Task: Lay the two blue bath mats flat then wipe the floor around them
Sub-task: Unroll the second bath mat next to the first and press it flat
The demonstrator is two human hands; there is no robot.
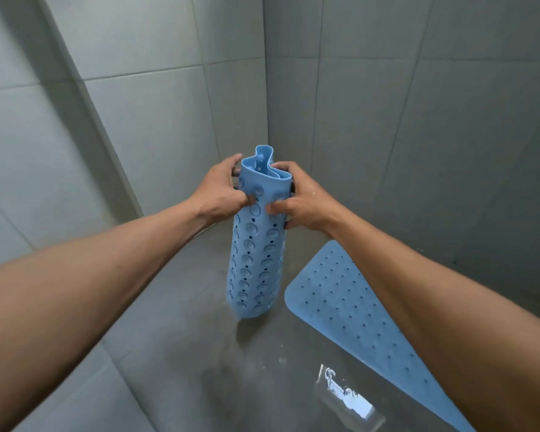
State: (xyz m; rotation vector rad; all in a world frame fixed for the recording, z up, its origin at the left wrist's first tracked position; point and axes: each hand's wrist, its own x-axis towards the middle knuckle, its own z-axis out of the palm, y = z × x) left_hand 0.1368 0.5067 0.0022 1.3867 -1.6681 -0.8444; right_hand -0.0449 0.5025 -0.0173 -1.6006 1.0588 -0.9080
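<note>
The rolled blue bath mat (256,244) stands nearly upright straight ahead of the person, its long axis running from the hands down toward the grey tiled floor (175,353), suction-cup side outward. Both hands grasp its upper end. The left hand (222,194) wraps the left side with the thumb pressed into the front, and the right hand (300,204) mirrors it on the right, so neither is nearer. Whether the blurred lower end touches the floor cannot be told. The other blue bath mat (356,319) already lies flat to the right, its rounded end just beside the roll's foot. The bare floor lies to the left and toward the person, so unrolling probably has to go that way to avoid overlapping the flat mat.
</note>
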